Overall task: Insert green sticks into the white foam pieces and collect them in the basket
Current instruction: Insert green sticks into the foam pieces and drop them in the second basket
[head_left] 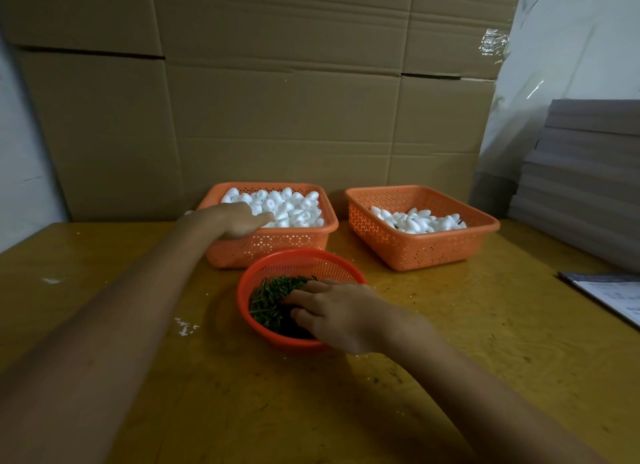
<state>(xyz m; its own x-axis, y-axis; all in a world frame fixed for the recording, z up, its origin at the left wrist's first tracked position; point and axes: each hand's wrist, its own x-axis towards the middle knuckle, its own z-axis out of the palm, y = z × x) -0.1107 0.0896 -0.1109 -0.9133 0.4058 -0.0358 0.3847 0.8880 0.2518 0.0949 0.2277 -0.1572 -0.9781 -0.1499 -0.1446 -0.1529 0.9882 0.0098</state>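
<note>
A round red basket [252, 283] near the table's middle holds a heap of short green sticks [273, 290]. My right hand [332, 308] lies palm down in it, fingers spread among the sticks; whether it grips one is hidden. Behind it, an orange square basket [270, 245] is filled with white foam pieces [291, 204]. My left hand [232, 221] reaches over its near left rim, fingers curled into the foam pieces. A second orange basket [426, 249] at the right holds fewer foam pieces [415, 219], some with dark sticks in them.
The baskets stand on a yellow wooden table [450, 325]. White foam crumbs [185, 327] lie left of the red basket. A cardboard wall [277, 117] stands behind. Stacked grey sheets [585, 179] and a printed paper [613, 297] sit at the right edge.
</note>
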